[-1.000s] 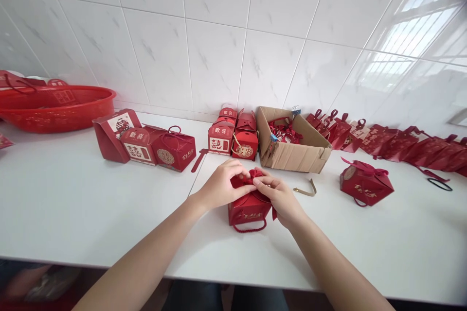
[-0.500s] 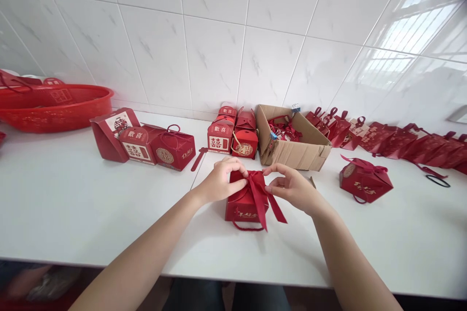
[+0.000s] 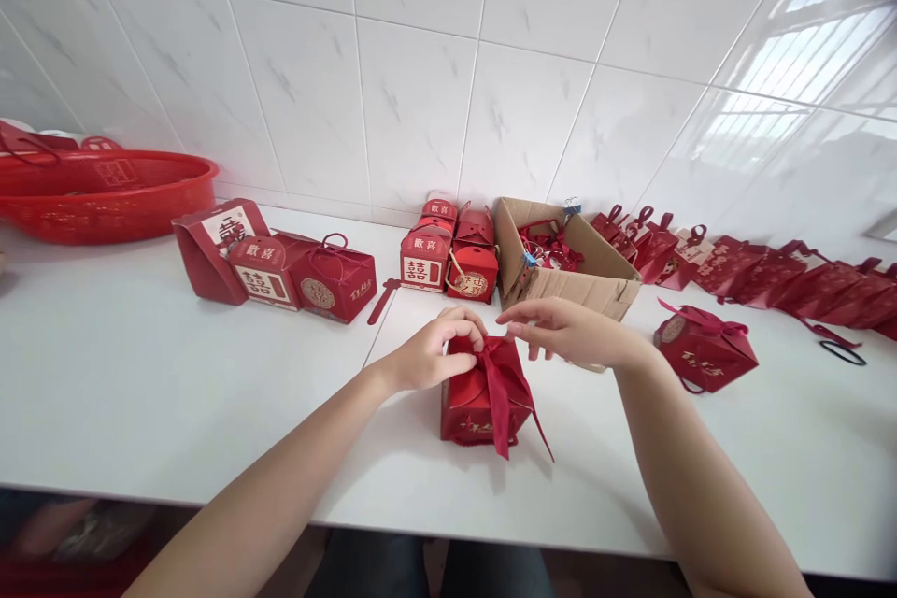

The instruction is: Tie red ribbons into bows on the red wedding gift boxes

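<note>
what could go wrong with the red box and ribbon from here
The knot might loosen: the left hand is at the ribbon, while the right hand doesn't plainly grip it. The hanging tails could snag on a passing hand. The box might slide if tugged, as neither hand braces its base.

Workroom: long table [image 3: 210, 420], many gift boxes [image 3: 339, 285]

Red basin [image 3: 140, 213] cut off at left edge; ribbon [image 3: 498, 402] partly hidden behind left fingers [image 3: 463, 330]; far-right boxes [image 3: 869, 290] cropped.
</note>
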`<state>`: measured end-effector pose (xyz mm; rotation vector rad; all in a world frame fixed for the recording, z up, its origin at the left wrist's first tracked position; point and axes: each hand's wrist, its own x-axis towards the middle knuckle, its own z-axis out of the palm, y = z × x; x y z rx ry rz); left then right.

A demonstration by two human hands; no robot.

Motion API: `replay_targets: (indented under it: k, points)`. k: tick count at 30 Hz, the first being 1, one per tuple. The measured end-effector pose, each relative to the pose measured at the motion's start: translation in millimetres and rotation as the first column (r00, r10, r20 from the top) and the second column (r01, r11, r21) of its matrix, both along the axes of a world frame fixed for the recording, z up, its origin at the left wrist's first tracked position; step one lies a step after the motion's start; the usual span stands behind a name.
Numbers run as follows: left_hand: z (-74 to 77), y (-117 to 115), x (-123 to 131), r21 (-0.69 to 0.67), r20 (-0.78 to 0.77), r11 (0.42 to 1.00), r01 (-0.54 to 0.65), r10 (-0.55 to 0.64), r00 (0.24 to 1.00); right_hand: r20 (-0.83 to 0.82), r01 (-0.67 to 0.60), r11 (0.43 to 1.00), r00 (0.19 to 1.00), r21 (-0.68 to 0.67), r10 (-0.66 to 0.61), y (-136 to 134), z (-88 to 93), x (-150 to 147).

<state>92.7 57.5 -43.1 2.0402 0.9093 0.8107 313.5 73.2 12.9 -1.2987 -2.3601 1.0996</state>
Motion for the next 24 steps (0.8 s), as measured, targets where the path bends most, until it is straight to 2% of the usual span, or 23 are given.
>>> replay_targets:
  k: [3,9,14,19,24]
  points:
    - [0.3,0,0,-0.050,0.021,0.999,0.006,-0.005,1.000,-0.072,-0.034,0.999,0.997,-0.019,0.032,6,-7.6,-6]
    - [1.8,1,-2,-0.139,0.015,0.990,0.005,-0.003,1.000,-0.199,-0.123,0.981,0.976,-0.151,0.091,13,-19.7,-12]
    - [0.0,2,-3,-0.096,0.007,0.995,0.011,-0.011,1.000,-0.267,-0.110,0.979,0.962,-0.172,0.061,15,-20.8,-11]
    - [-1.8,3,-4,-0.094,0.025,0.995,0.016,-0.013,1.000,-0.268,-0.136,0.980,0.959,-0.148,0.093,13,-19.7,-9]
    - [-2.5,4,-5,-0.103,0.043,0.995,0.000,0.005,0.999,-0.198,-0.125,0.992,0.973,-0.024,0.118,10,-17.2,-4]
